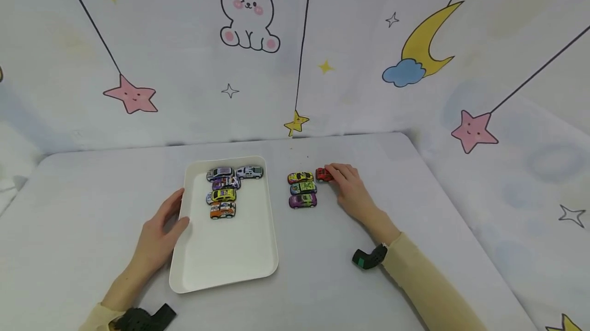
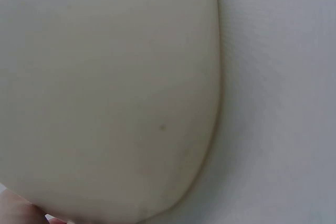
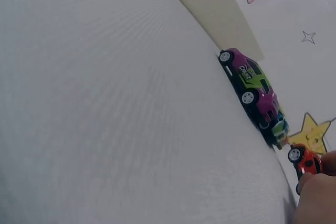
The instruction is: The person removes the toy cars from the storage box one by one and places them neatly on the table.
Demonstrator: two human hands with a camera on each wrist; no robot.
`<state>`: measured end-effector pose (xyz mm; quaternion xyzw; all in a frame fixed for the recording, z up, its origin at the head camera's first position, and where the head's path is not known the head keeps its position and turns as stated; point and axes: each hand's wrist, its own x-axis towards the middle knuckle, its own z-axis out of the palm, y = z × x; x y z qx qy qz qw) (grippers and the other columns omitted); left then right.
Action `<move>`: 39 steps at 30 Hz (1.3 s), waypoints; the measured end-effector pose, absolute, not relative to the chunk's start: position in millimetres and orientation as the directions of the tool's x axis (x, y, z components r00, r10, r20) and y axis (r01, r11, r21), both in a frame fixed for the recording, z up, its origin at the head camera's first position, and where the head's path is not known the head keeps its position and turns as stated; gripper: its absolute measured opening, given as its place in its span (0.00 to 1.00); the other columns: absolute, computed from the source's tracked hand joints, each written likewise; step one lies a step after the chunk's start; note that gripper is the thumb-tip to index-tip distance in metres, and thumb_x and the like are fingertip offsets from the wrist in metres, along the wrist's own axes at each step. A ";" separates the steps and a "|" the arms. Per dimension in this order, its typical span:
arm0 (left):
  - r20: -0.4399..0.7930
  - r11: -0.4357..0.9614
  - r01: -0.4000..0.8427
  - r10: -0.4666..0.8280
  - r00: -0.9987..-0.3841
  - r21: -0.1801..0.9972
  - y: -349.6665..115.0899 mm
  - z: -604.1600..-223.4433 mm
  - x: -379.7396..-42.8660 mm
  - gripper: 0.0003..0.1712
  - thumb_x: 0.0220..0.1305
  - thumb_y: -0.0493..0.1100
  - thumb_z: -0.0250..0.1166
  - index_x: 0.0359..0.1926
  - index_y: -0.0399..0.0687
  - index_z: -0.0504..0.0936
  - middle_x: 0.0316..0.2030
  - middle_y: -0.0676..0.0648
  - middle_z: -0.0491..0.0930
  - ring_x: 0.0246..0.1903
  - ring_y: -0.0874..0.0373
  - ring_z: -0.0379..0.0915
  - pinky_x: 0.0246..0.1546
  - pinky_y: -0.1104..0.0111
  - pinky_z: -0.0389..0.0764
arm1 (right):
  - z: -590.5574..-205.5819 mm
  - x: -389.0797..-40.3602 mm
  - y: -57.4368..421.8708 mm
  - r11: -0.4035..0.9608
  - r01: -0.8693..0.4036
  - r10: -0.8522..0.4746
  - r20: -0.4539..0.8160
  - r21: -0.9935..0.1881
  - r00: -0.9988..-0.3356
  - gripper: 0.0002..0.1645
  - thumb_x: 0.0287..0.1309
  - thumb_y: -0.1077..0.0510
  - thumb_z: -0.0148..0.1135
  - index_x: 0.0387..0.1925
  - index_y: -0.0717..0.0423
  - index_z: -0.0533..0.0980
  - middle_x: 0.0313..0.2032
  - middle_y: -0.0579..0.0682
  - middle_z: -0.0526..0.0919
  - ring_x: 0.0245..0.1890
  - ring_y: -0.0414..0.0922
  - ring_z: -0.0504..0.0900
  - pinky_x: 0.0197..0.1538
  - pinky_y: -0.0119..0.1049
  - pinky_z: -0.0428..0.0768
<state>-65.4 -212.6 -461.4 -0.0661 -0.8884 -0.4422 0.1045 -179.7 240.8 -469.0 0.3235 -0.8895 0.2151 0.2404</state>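
Observation:
A red toy car [image 1: 324, 174] is pinched between the thumb and fingers of my right hand [image 1: 351, 191]. In the right wrist view the red car's side and wheels show beyond the thumb. Just left of it, three toy cars line up front to back: a yellow one [image 1: 300, 177], a green and blue one [image 1: 303, 188] and a purple one [image 1: 302, 201]. My left hand [image 1: 159, 239] rests at the left rim of a white tray [image 1: 272, 228], fingers loosely extended and thumb over the edge. Several toy cars, among them an orange one [image 1: 223, 210], sit in the tray's far half.
The tray and cars stand on a white-covered table [image 1: 322, 269]. Behind it hangs a pale cloth printed with a rabbit [image 1: 249, 8], stars and a moon. Dark wrist devices [image 1: 370, 257] sit on both wrists, below beige sleeves.

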 end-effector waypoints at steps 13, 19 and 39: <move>0.260 0.602 0.225 0.030 -0.965 0.766 -214.0 -462.9 -65.0 0.37 0.70 0.40 0.60 0.77 0.59 0.60 0.67 0.36 0.71 0.62 0.79 0.61 0.53 0.91 0.55 | -469.8 -179.0 238.7 0.699 -0.671 -0.479 0.536 -0.247 -0.696 0.24 0.63 0.73 0.58 0.60 0.65 0.75 0.56 0.60 0.78 0.57 0.56 0.75 0.60 0.50 0.74; 0.253 0.598 0.219 0.029 -0.967 0.771 -214.0 -460.9 -64.9 0.37 0.71 0.40 0.60 0.77 0.59 0.60 0.68 0.36 0.70 0.64 0.74 0.63 0.53 0.91 0.56 | -467.0 -179.3 237.1 0.704 -0.657 -0.467 0.520 -0.270 -0.715 0.24 0.64 0.71 0.59 0.62 0.63 0.74 0.57 0.59 0.78 0.58 0.54 0.75 0.61 0.48 0.74; 0.241 0.599 0.208 0.025 -0.970 0.773 -213.5 -462.6 -65.4 0.37 0.71 0.41 0.60 0.77 0.60 0.60 0.68 0.37 0.70 0.65 0.66 0.66 0.53 0.91 0.56 | -471.0 -179.2 236.7 0.726 -0.599 -0.414 0.480 -0.339 -0.773 0.24 0.66 0.66 0.60 0.62 0.65 0.73 0.57 0.60 0.79 0.58 0.56 0.78 0.60 0.50 0.76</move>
